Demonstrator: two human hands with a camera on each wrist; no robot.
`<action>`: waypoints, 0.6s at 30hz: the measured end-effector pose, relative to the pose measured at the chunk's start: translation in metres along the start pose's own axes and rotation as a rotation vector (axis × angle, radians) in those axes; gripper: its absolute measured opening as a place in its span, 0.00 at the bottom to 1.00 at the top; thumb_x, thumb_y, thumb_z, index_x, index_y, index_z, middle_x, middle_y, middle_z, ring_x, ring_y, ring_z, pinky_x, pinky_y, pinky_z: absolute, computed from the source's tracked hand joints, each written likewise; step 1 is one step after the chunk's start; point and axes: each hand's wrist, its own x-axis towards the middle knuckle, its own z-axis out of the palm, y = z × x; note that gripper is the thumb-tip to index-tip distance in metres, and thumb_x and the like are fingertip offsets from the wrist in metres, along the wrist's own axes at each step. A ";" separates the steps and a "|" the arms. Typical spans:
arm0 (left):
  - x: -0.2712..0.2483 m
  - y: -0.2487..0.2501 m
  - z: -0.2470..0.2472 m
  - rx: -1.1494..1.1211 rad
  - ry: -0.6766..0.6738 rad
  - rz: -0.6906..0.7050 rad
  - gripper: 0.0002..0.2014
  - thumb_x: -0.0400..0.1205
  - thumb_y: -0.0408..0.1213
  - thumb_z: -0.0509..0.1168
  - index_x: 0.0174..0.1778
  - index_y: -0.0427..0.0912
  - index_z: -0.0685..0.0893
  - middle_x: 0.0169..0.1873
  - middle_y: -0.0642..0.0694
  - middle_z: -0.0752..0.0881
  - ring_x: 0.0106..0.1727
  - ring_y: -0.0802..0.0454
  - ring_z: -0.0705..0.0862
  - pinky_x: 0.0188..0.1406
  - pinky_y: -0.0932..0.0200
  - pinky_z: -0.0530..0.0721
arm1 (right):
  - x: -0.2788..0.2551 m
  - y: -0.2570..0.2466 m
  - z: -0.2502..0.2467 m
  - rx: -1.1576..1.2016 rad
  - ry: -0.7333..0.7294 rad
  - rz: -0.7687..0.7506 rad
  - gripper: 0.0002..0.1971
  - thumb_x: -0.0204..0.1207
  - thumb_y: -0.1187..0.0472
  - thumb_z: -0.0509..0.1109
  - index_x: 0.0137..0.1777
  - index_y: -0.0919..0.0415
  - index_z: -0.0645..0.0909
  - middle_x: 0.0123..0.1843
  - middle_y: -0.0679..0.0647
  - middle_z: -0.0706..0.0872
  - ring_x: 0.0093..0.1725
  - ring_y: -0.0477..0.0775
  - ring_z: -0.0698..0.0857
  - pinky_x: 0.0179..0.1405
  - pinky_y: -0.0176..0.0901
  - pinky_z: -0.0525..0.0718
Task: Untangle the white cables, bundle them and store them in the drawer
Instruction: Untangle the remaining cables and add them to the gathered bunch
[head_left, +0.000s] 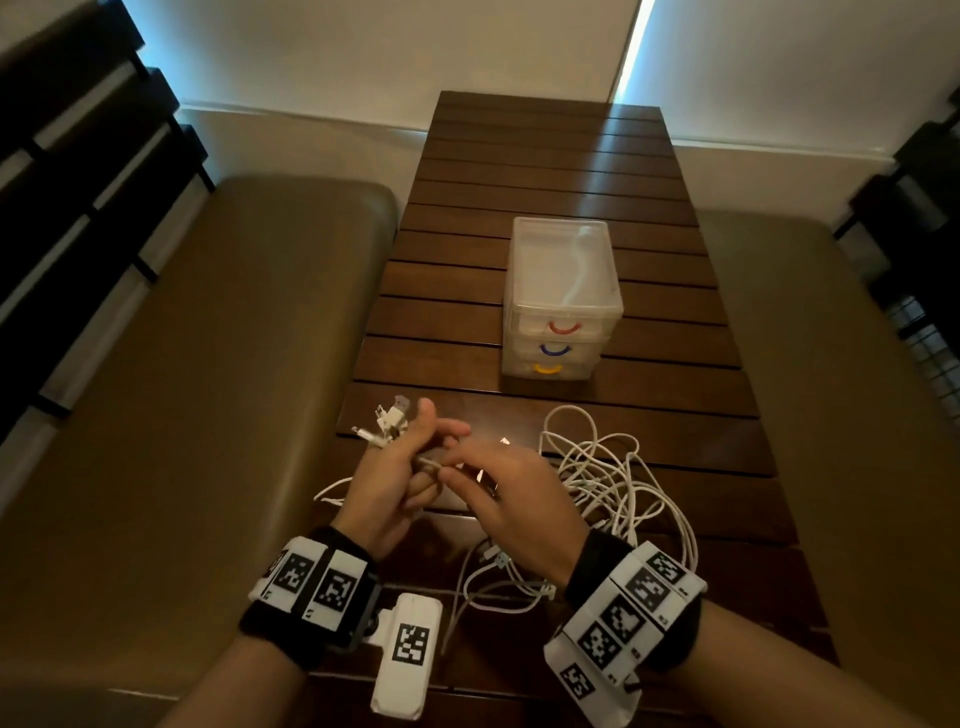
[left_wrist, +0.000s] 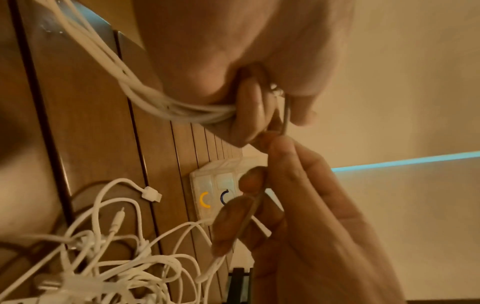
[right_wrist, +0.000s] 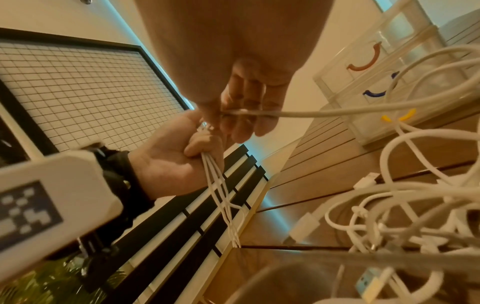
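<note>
**Cable ends gathered in one hand, a strand pinched in the other**

Above the near end of the slatted wooden counter (head_left: 545, 171), both hands meeting over a mess of white cables (head_left: 618, 483). Left hand (head_left: 384, 478) curled round a gathered bunch of strands (left_wrist: 166, 105), plug ends (head_left: 389, 421) sticking up past the thumb and the loose lengths hanging down below the fist toward the counter edge. Right hand (head_left: 514, 499) just beside it, thumb and fingertips (right_wrist: 244, 115) pinching a single cable (right_wrist: 324, 112) that runs off sideways into the pile. So: left grip closed tight round the bunch, right grip a light pinch on one strand, other fingers relaxed.

Rest of the cables lying loose on the counter, to the right of and below the hands, looped over one another in a tangle with several plugs (right_wrist: 303, 228) showing among the loops. Hard to tell from the blurred wrist views how many separate cables make up the heap; possibly five or six.

Farther up the counter, well apart from the hands, a small clear plastic drawer unit (head_left: 561, 296) standing upright, three drawers stacked: red handle (head_left: 564, 328) on top, blue handle (head_left: 554, 351) in the middle, yellow handle (head_left: 546, 369) at the bottom. All three drawers closed.

Padded benches (head_left: 218, 364) along both sides of the counter. Marker-covered bands (head_left: 317, 582) strapped on both wrists.
</note>
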 end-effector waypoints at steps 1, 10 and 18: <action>-0.001 0.000 0.002 0.039 0.021 -0.005 0.27 0.82 0.56 0.54 0.40 0.38 0.88 0.20 0.46 0.75 0.11 0.61 0.62 0.08 0.69 0.59 | -0.001 0.000 -0.001 -0.006 -0.020 0.021 0.09 0.83 0.51 0.66 0.54 0.53 0.85 0.49 0.47 0.89 0.47 0.44 0.85 0.47 0.44 0.82; 0.016 0.057 -0.031 -0.097 0.069 0.251 0.29 0.82 0.62 0.47 0.22 0.45 0.68 0.15 0.51 0.65 0.23 0.52 0.76 0.40 0.56 0.85 | -0.017 0.066 -0.041 -0.182 -0.198 0.163 0.27 0.81 0.33 0.54 0.33 0.52 0.78 0.27 0.47 0.78 0.29 0.47 0.78 0.32 0.47 0.76; 0.013 0.060 -0.013 0.676 0.100 0.232 0.28 0.88 0.52 0.52 0.29 0.43 0.87 0.17 0.57 0.78 0.18 0.64 0.74 0.20 0.72 0.70 | -0.004 0.080 -0.044 -0.435 -0.164 0.104 0.30 0.80 0.30 0.45 0.33 0.51 0.76 0.27 0.44 0.75 0.28 0.47 0.76 0.28 0.43 0.69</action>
